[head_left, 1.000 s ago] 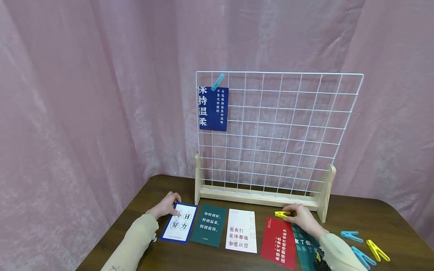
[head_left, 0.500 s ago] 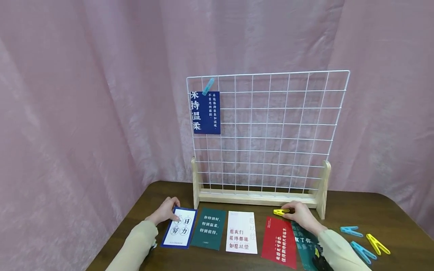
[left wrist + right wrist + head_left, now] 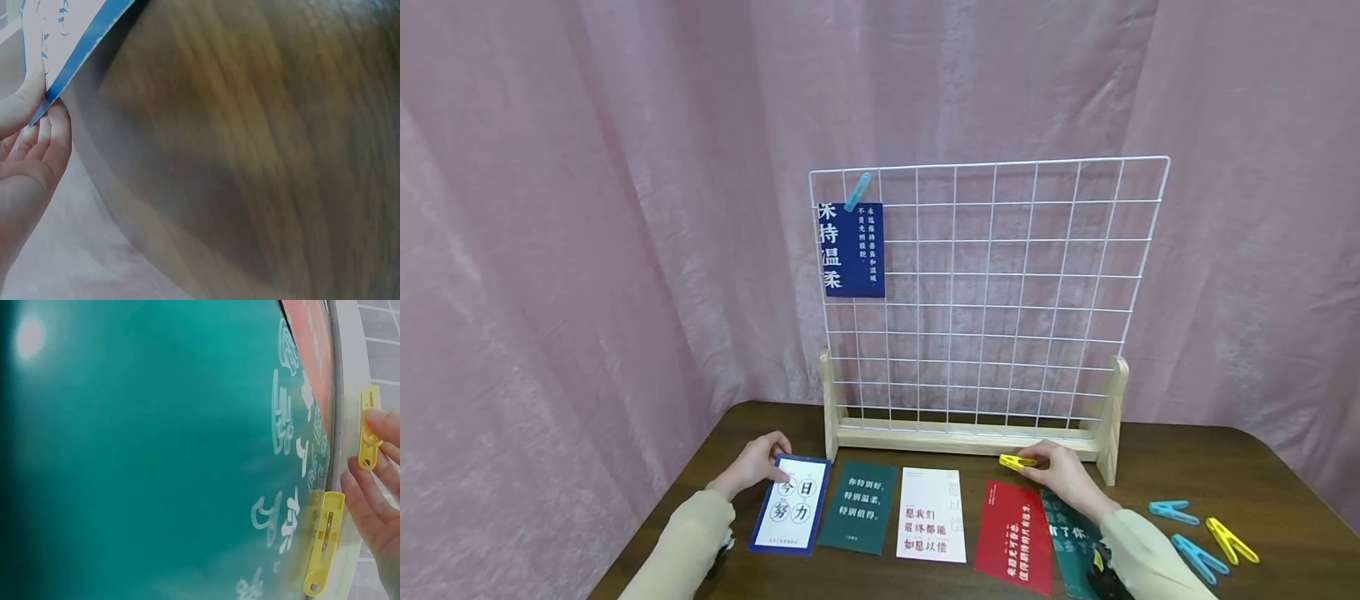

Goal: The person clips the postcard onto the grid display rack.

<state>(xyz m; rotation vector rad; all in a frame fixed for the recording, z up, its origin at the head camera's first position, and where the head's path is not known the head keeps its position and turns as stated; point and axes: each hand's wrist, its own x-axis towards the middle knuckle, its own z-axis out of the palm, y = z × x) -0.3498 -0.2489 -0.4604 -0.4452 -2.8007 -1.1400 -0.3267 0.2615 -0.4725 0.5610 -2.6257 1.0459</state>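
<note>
The left hand pinches the upper left corner of the blue-bordered card, leftmost on the desk, its long axis toward the rack; the right hand pinches a yellow clip, well apart to the card's right.

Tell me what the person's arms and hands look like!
The left sleeve and right sleeve are long and pale cream. The left hand and right hand wear no gloves. A black thing shows by the right sleeve; I can't tell what it is.
</note>
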